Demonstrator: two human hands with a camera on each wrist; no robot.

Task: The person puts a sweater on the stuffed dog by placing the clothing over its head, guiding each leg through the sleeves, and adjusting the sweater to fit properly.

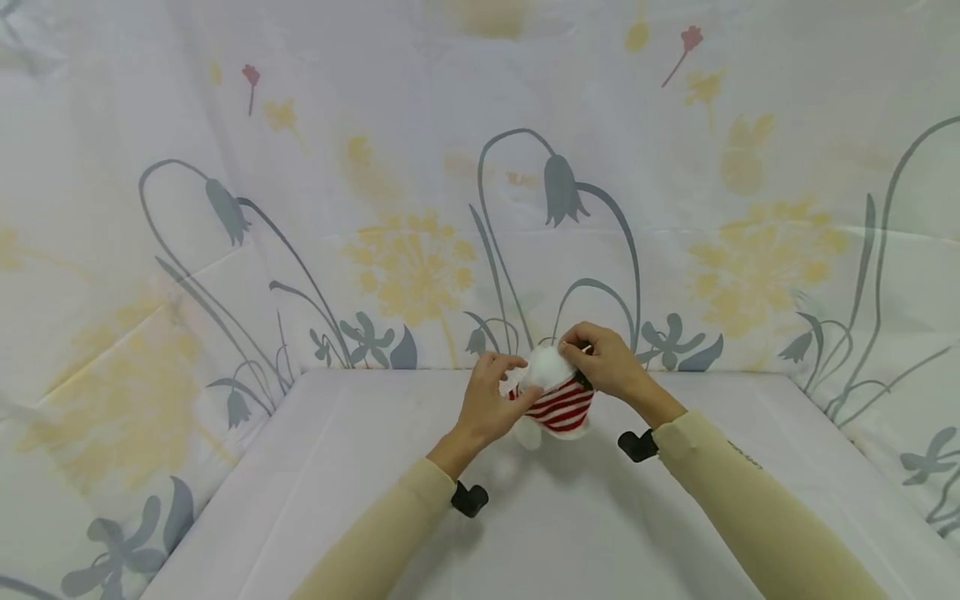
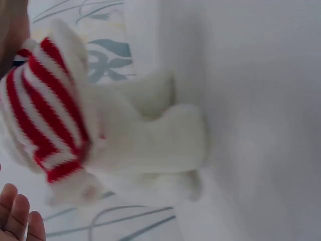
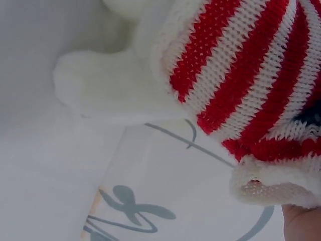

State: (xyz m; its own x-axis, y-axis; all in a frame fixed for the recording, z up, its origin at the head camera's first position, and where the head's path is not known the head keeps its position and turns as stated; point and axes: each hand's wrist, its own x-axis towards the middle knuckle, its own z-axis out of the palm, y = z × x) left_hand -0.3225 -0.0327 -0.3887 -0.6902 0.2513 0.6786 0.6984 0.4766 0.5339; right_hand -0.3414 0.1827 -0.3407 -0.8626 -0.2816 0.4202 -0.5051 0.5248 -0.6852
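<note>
A white plush toy (image 2: 150,135) wears a red-and-white striped knitted sweater (image 1: 562,406). It is upright, its legs low over the white surface. My left hand (image 1: 487,404) is at the toy's left side, fingers spread and thumb at the sweater's edge; its fingers (image 2: 17,216) show apart from the toy in the left wrist view. With curled fingers my right hand (image 1: 603,358) pinches the toy at the upper right of its white top. A white cuff (image 3: 273,183) hangs beside that hand in the right wrist view. The toy's face is hidden.
Under the hands lies a white tabletop (image 1: 337,500). Behind it and at both sides rises a pale cloth (image 1: 420,100) printed with grey and yellow flowers. Black camera mounts (image 1: 470,500) sit at both wrists, below beige sleeves (image 1: 750,492).
</note>
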